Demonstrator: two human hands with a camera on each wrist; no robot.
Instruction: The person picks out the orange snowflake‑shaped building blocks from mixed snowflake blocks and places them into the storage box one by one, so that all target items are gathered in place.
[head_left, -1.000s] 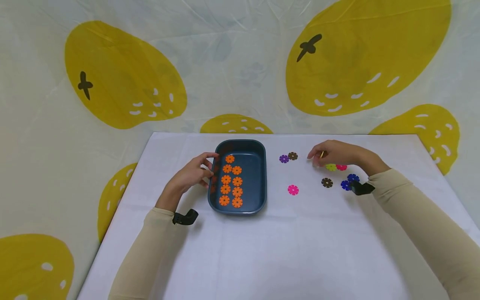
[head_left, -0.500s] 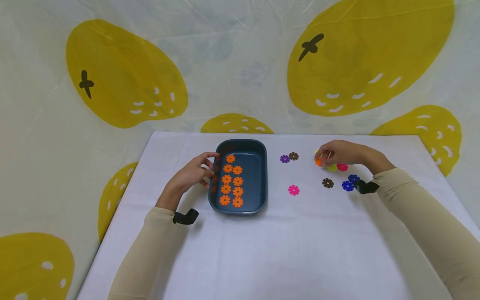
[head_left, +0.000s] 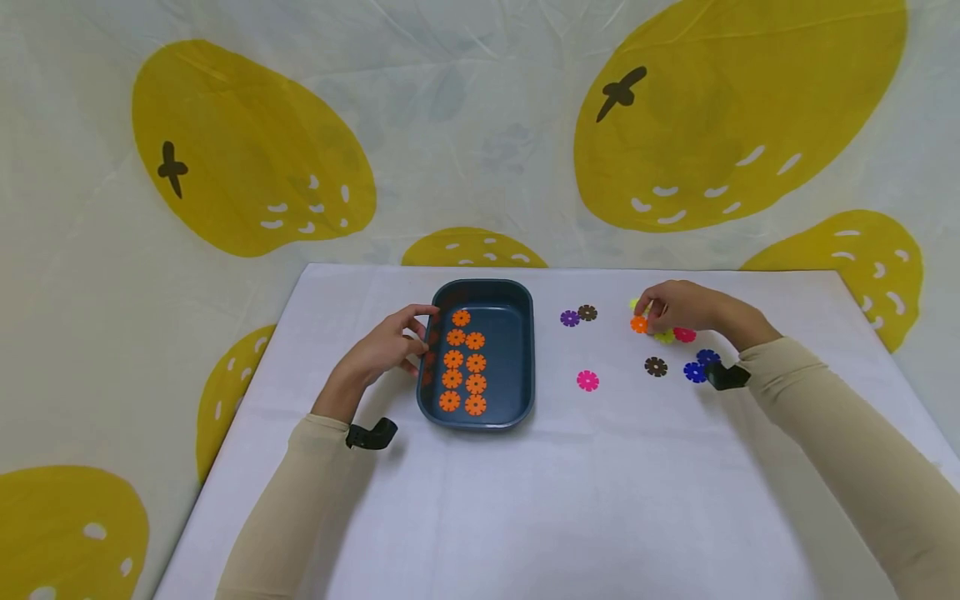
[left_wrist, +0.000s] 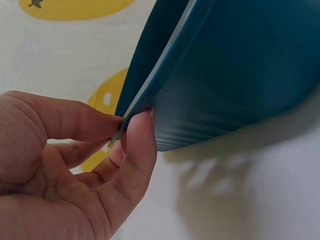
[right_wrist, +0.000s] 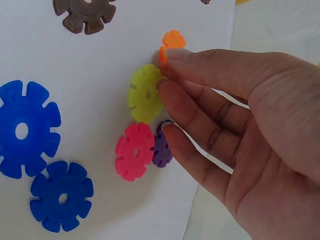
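Head view: left hand (head_left: 386, 347) pinches tray (head_left: 517, 350) rim (thumb underneath); right hand (head_left: 678, 307) fingertips grip orange disc (head_left: 638, 324).

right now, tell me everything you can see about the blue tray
The blue tray is a dark teal rectangular dish with rounded corners, a thin rim and smooth, plastic-looking walls. It stands flat on the white table, left of the loose discs. Inside, along its left half, lie nine orange discs in two rough columns; the right half is bare. The left hand pinches its left rim between thumb and fingers.
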